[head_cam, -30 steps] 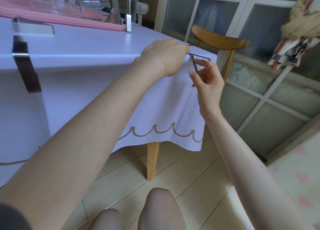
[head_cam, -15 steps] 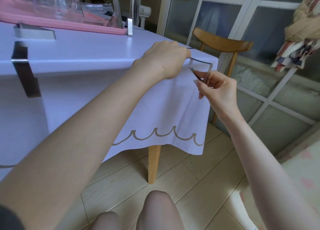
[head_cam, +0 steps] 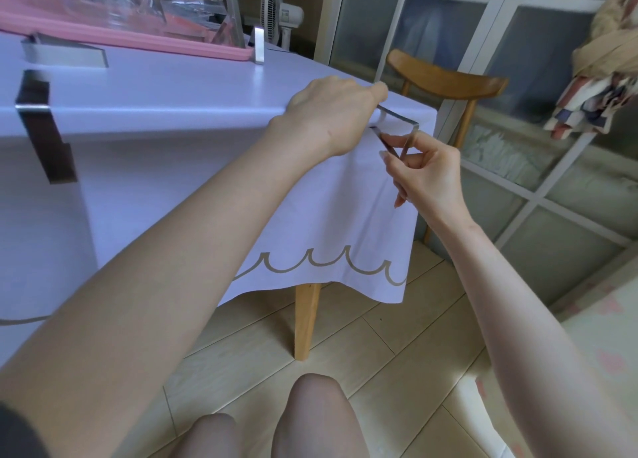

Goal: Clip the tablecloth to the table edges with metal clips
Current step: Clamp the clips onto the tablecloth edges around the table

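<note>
A pale lilac tablecloth [head_cam: 165, 91] with a wavy beige border covers the table and hangs over its near edge. My left hand [head_cam: 331, 112] grips the upper arm of a bent metal clip [head_cam: 400, 119] at the table edge near the right corner. My right hand [head_cam: 424, 178] pinches the clip's lower arm just below the edge. The clip's arms are spread apart beside the cloth. One metal clip [head_cam: 43, 129] sits clamped over the near edge at the left. Another clip [head_cam: 259, 45] stands on the far edge.
A loose clip [head_cam: 65, 53] lies on the cloth at the left. A pink tray [head_cam: 114, 32] with clear plastic items sits at the back. A wooden chair [head_cam: 448, 84] stands past the right corner, a fan [head_cam: 276, 5] behind. My knees [head_cam: 276, 423] are below.
My right hand has dropped slightly and shifted right, pulling the clip's lower arm downward so the clip opens wider. My left hand keeps its hold at the table edge.
</note>
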The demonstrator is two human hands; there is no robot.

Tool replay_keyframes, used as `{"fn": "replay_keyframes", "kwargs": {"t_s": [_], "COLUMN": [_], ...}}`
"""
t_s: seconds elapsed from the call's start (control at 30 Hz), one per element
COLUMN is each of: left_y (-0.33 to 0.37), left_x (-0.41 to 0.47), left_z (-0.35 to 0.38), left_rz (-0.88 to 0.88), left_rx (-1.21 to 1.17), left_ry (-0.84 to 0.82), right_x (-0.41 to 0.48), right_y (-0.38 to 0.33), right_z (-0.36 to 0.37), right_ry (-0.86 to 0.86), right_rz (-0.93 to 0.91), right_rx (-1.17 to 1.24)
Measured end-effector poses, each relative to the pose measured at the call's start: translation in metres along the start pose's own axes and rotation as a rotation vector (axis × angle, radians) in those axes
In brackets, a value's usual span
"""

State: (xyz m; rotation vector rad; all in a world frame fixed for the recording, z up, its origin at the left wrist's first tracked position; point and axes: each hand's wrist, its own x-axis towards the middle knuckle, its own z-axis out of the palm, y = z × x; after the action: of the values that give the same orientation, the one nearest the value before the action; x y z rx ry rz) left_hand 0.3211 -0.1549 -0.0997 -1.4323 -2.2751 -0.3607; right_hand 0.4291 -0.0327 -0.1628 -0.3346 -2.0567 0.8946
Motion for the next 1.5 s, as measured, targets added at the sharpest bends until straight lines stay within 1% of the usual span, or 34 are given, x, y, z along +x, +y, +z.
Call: {"fn": "replay_keyframes", "kwargs": {"t_s": [0.2, 0.37, 0.43, 0.5, 0.57, 0.67, 0.73, 0.8, 0.9, 1.0, 1.1, 1.23, 1.33, 1.5], "left_y": [-0.002, -0.002, -0.001, 0.002, 0.004, 0.006, 0.012, 0.019, 0.022, 0.02, 0.022, 0.029, 0.031, 0.03], "left_x": [0.002, 0.001, -0.001, -0.003, -0.004, -0.003, -0.002, -0.001, 0.001, 0.002, 0.003, 0.005, 0.006, 0.012], "left_z": [0.0, 0.0, -0.001, -0.002, -0.003, -0.002, 0.006, 0.016, 0.024, 0.026, 0.025, 0.021, 0.018, 0.016], "left_rz": [-0.007, -0.013, -0.011, -0.01, -0.013, -0.041, -0.057, -0.085, -0.112, -0.076, -0.066, -0.098, -0.094, -0.107], "left_rx": [0.031, 0.073, 0.09, 0.104, 0.1, 0.074, 0.177, 0.302, 0.339, 0.384, 0.34, 0.295, 0.269, 0.304], "left_ry": [-0.009, 0.001, -0.003, -0.006, -0.009, -0.02, 0.015, 0.048, 0.085, 0.122, 0.13, 0.133, 0.132, 0.119], "right_x": [0.006, 0.008, 0.01, 0.014, 0.022, 0.034, 0.038, 0.039, 0.04, 0.04, 0.04, 0.04, 0.041, 0.043], "right_y": [-0.004, 0.004, 0.009, 0.012, 0.012, 0.011, 0.01, 0.009, 0.008, 0.007, 0.006, 0.006, 0.007, 0.005], "right_z": [0.006, -0.003, -0.008, -0.014, -0.02, -0.028, -0.031, -0.032, -0.031, -0.028, -0.026, -0.025, -0.021, -0.01], "right_ry": [0.0, -0.07, -0.01, 0.043, -0.011, -0.18, -0.209, -0.197, -0.18, -0.166, -0.152, -0.121, -0.071, 0.032], "right_rz": [-0.009, -0.049, -0.081, -0.163, -0.198, -0.132, -0.128, -0.138, -0.135, -0.136, -0.151, -0.141, -0.136, -0.166], "right_rx": [-0.012, 0.005, 0.04, -0.001, -0.054, -0.098, -0.144, -0.18, -0.176, -0.171, -0.153, -0.148, -0.125, -0.126]}}
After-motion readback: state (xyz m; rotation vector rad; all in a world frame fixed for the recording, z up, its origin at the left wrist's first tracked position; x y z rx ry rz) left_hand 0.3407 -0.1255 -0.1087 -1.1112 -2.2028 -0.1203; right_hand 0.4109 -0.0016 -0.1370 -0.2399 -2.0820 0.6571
